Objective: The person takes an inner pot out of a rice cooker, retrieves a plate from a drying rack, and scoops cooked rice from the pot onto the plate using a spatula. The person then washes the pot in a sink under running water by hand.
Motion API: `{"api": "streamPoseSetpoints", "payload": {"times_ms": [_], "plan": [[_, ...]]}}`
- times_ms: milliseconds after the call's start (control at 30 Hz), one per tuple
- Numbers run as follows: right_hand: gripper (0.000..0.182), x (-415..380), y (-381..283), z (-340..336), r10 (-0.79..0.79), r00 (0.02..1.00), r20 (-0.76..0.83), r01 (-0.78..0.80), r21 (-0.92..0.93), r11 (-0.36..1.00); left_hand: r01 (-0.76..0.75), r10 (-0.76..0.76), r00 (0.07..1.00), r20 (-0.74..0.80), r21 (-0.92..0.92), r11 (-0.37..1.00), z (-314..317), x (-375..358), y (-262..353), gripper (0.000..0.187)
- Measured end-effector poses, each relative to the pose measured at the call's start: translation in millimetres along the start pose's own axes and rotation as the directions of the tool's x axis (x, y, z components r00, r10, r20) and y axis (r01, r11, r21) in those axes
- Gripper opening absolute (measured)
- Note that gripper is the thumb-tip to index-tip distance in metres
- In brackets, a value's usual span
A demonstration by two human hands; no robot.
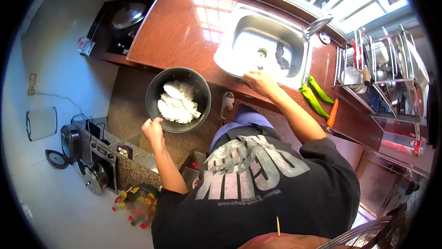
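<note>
My left hand (pixel 153 130) is closed on the rim of a dark, round rice cooker pot (pixel 202 111). A clump of white cooked rice (pixel 178 101) lies inside it, and the pot is held over the floor, left of the counter. My right hand (pixel 259 83) is at the front edge of the steel sink (pixel 300 55), fingers curled together; what they hold, if anything, is hidden. Beside the sink's right end lie two green chili peppers (pixel 314 101) and an orange carrot (pixel 332 114).
The red-brown counter (pixel 179 28) runs under the window. A faucet (pixel 317 25) stands at the sink's back right. A dish rack (pixel 391 71) is at right, a stove with a lidded pan (pixel 128 16) at left. Several bottles (pixel 138 207) stand at lower left.
</note>
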State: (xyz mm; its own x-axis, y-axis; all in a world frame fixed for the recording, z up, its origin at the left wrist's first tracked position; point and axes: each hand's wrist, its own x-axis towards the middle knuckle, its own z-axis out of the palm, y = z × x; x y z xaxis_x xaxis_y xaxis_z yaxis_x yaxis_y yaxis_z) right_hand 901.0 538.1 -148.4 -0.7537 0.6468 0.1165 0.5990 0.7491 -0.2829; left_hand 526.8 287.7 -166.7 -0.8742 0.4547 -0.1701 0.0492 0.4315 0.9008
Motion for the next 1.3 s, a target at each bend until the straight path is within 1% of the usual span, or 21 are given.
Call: {"api": "streamPoseSetpoints", "payload": {"times_ms": [33,100,133,200,233,333,367,400,467,500,667,733,833,900,1000,1067,1100,1133,1200,1267,1300], "plan": [[0.012,20.0,-3.6,19.9,-0.010,1.000,0.009,0.010,0.002,1.000,0.011,-0.011,1.000,-0.009,0.000,1.000,-3.8,14.8,-9.8,0.027],[0.012,63.9,0.4,46.3,-0.165,0.985,0.046,0.169,-0.096,0.981,0.056,-0.056,0.998,0.010,-0.030,0.998,-8.9,40.3,-5.4,0.026],[0.012,83.8,5.6,60.0,-0.184,0.982,0.039,0.186,-0.083,0.979,0.052,-0.052,0.999,-0.013,-0.025,0.998,-12.4,47.9,3.3,0.026],[0.015,113.6,14.1,93.0,-0.363,0.930,-0.062,0.343,-0.212,0.915,0.073,-0.073,0.997,-0.026,0.001,0.997,-18.5,57.9,19.7,0.021],[0.018,127.2,17.1,105.0,-0.395,0.913,-0.101,0.371,-0.198,0.907,0.100,-0.101,0.994,-0.038,-0.024,0.995,-18.0,59.5,37.5,0.015],[0.021,161.4,21.5,128.3,-0.386,0.914,-0.127,0.369,-0.133,0.920,0.147,-0.147,0.988,-0.054,-0.007,0.989,-29.5,101.1,30.6,0.011],[0.021,170.1,26.8,132.9,-0.355,0.935,-0.019,0.349,-0.140,0.927,0.091,-0.096,0.993,-0.074,-0.070,0.993,-24.7,112.9,29.3,0.009],[0.021,180.3,35.9,143.5,-0.347,0.938,-0.016,0.343,-0.128,0.931,0.096,-0.100,0.992,-0.071,-0.057,0.994,-20.9,128.0,30.9,0.009],[0.027,188.6,50.5,165.8,-0.418,0.880,-0.223,0.392,-0.155,0.907,0.111,-0.111,0.993,-0.027,0.000,0.994,-19.9,156.8,34.9,0.007],[0.028,195.0,24.2,154.8,-0.389,0.904,-0.176,0.362,-0.169,0.917,0.102,-0.103,0.994,-0.031,-0.028,0.994,-36.9,168.0,48.1,0.007],[0.022,208.3,25.4,169.6,-0.316,0.928,-0.200,0.286,-0.164,0.944,0.064,-0.069,0.995,0.067,0.073,0.995,-4.1,245.2,81.1,0.007],[0.019,209.2,20.1,181.6,-0.206,0.973,-0.107,0.190,-0.144,0.971,0.023,-0.039,0.992,0.120,0.134,0.991,9.5,276.1,96.4,0.007],[0.018,205.5,17.5,189.2,-0.131,0.980,-0.147,0.118,-0.098,0.988,-0.140,0.075,0.975,0.209,0.316,0.938,32.0,314.2,117.0,0.010],[0.018,205.8,19.2,188.3,-0.077,0.980,-0.181,0.067,-0.064,0.996,-0.203,0.111,0.959,0.262,0.356,0.912,48.1,337.3,127.5,0.012],[0.023,209.1,6.8,182.2,-0.015,0.990,-0.138,0.007,-0.058,0.998,-0.271,0.120,0.931,0.345,0.430,0.861,66.7,366.9,138.6,0.016],[0.033,217.4,-10.2,149.4,0.044,0.986,-0.159,-0.059,-0.093,0.994,-0.320,0.145,0.917,0.373,0.466,0.825,75.9,375.6,141.2,0.017],[0.040,227.7,-26.9,132.5,0.113,0.955,-0.275,-0.122,-0.016,0.992,-0.360,0.173,0.907,0.383,0.497,0.790,80.5,375.3,147.0,0.018],[0.040,239.6,-45.9,109.5,0.115,0.954,-0.277,-0.124,-0.016,0.992,-0.409,0.213,0.889,0.405,0.496,0.766,83.5,376.5,147.2,0.019],[0.035,268.9,-84.5,71.4,0.282,0.938,-0.201,-0.276,0.058,0.959,-0.466,0.247,0.868,0.432,0.534,0.705,91.9,369.8,159.8,0.021],[0.038,303.1,-127.0,64.8,0.330,0.889,-0.318,-0.256,0.253,0.933,-0.525,0.296,0.837,0.460,0.526,0.669,93.2,366.2,165.8,0.020],[0.037,319.9,-141.6,69.1,0.293,0.929,-0.224,-0.207,0.341,0.917,-0.520,0.270,0.840,0.471,0.553,0.651,94.2,366.0,169.5,0.019]]}}
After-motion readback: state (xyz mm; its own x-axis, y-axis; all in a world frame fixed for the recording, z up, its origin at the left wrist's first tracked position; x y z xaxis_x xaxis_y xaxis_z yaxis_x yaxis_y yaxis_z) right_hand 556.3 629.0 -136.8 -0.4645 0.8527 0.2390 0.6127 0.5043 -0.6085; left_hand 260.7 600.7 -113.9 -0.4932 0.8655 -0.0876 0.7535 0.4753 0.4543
